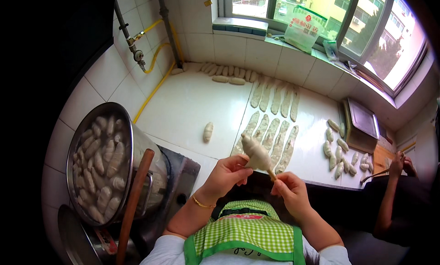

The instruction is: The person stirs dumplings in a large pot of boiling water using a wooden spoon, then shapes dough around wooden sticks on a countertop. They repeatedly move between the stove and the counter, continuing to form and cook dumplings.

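A pale strip of dough [256,151] is wound in a thick spindle around a thin wooden stick [272,175], held tilted above the counter's front edge. My right hand [292,193] grips the stick's lower end. Between thumb and fingers, my left hand [225,177] pinches a loose flap at the side of the wound dough. Beyond my hands lie flat dough strips [274,131] in two rows. One finished-looking dough roll [208,132] rests alone to their left.
At left, a large steel pot [132,151] holds many dough rolls in liquid; a wooden rod [135,203] leans beside it. Dough rolls [237,72] line the back wall. More rolls [338,158] lie near a scale [362,124]. Another person's hand [397,165] is at far right.
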Action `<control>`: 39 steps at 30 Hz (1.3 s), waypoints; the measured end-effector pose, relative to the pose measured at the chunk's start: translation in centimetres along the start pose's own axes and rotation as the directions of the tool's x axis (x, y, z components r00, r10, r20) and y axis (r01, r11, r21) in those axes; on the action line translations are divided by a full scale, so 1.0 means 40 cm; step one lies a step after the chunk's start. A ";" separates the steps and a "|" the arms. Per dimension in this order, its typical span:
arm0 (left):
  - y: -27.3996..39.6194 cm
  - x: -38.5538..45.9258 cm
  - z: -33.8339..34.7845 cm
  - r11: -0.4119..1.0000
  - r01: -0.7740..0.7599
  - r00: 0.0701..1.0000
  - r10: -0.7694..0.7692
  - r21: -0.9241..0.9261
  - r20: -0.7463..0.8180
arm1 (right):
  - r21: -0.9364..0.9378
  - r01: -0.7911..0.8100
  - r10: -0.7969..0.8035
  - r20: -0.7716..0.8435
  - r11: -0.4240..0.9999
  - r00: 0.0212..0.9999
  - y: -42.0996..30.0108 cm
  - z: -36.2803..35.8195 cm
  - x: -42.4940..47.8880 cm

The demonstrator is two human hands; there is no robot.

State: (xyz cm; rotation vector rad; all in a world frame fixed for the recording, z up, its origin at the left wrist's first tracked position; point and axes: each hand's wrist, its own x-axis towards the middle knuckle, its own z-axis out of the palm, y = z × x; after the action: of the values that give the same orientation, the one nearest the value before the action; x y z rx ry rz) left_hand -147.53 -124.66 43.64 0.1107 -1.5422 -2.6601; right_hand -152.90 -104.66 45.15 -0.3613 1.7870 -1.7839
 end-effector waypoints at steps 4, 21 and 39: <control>-0.049 0.001 -0.018 0.936 0.092 0.990 -0.122 -0.339 -0.067 | -0.235 0.186 -0.212 -0.092 0.954 0.973 0.031 0.000 0.022; 0.001 -0.017 0.033 0.925 -0.023 0.999 0.006 -0.380 -0.045 | -0.397 0.280 -0.310 -0.013 0.874 0.951 -0.038 0.010 -0.011; 0.072 0.024 0.112 0.987 0.116 0.967 -0.138 0.111 0.216 | -0.126 0.253 -0.247 0.059 0.959 0.967 -0.068 -0.024 -0.014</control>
State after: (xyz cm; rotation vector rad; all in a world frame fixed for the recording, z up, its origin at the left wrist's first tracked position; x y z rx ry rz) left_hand -148.85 -122.29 48.35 -0.0916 -1.7895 -2.7765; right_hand -153.57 -103.77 47.86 -0.7022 1.9035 -1.8130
